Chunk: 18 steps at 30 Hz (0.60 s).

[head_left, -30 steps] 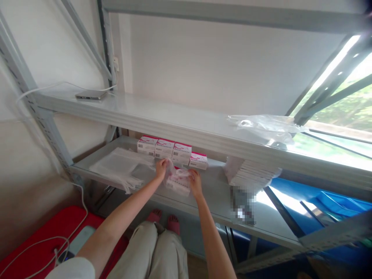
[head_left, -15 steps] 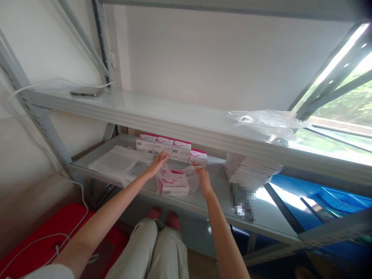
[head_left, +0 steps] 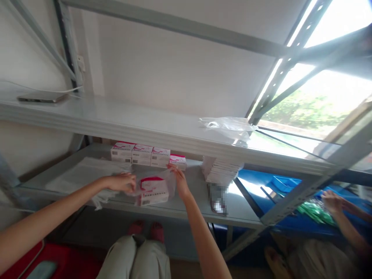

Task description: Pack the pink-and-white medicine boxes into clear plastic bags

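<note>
On the lower shelf, a white and pink printed box (head_left: 155, 192) lies inside a clear plastic bag (head_left: 171, 184). My right hand (head_left: 179, 177) pinches the bag's upper right edge, just in front of the back row. My left hand (head_left: 123, 182) is by the bag's left side with its fingers curled. Blur hides whether those fingers grip the film. Several similar white and pink boxes (head_left: 141, 154) stand in a row behind the bag. Flat clear plastic bags (head_left: 84, 174) are spread on the shelf beneath and beyond my left forearm.
The upper shelf (head_left: 130, 112) overhangs the boxes and carries a crumpled clear bag (head_left: 229, 128) and a flat grey device (head_left: 40, 97). A wrapped white stack (head_left: 221, 170) stands at right behind a pixelated item (head_left: 217, 199). Far right, another person's hands (head_left: 333, 201) are near green items (head_left: 316, 212).
The view has swung right, bringing another person's hands into sight. My left hand has shifted left and down along the bag. My right hand stays at the bag's right edge.
</note>
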Tool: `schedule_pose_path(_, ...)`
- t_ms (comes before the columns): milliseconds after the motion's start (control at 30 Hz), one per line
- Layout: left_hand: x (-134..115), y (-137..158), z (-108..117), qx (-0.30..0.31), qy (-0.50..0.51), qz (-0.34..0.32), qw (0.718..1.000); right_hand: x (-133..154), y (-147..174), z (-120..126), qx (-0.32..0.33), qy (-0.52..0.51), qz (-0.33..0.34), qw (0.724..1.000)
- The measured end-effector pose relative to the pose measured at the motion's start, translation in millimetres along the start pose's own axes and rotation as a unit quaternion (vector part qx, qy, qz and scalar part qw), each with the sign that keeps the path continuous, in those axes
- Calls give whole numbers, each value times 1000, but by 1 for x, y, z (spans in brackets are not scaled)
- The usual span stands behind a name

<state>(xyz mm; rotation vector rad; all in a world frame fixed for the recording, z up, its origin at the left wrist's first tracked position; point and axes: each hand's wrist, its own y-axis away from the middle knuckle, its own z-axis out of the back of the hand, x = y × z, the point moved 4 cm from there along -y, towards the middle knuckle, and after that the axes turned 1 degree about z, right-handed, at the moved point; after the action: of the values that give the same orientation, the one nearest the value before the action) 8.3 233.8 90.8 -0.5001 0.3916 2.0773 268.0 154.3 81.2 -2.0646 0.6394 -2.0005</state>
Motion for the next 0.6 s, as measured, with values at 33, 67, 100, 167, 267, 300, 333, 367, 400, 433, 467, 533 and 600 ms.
schedule_pose_path(33,4,2,-3,35,27,13,999,0,2,0,-2,1,3,1000)
schedule_pose_path(67,9,3,-5,67,50,31,996,0,3,1,-4,4,6,1000)
schedule_pose_path(100,14,4,-4,88,65,49,993,0,3,2,-3,9,9,1000)
schedule_pose_path(167,22,6,6,85,63,77,991,0,3,5,2,17,12,1000)
schedule_pose_path(267,30,6,33,-6,11,116,993,0,0,10,3,19,-2,1000)
schedule_pose_path(300,32,5,42,-43,-4,129,991,0,-1,12,2,19,-8,1000)
schedule_pose_path(333,32,4,50,-72,-11,137,988,0,-2,14,0,18,-12,1000)
schedule_pose_path(367,32,1,56,-94,-10,132,987,1,-3,15,-3,16,-14,1000)
schedule_pose_path(400,30,-4,60,-107,-1,114,988,1,-5,17,-9,12,-14,1000)
schedule_pose_path(433,27,-9,63,-113,12,89,990,0,-6,18,-15,7,-12,1000)
schedule_pose_path(467,23,-15,65,-117,21,60,991,0,-7,20,-23,0,-7,1000)
schedule_pose_path(533,14,-27,70,-147,8,27,989,-2,-10,21,-27,-9,2,1000)
schedule_pose_path(600,3,-38,75,-205,-36,29,978,-6,-13,20,-9,10,7,1000)
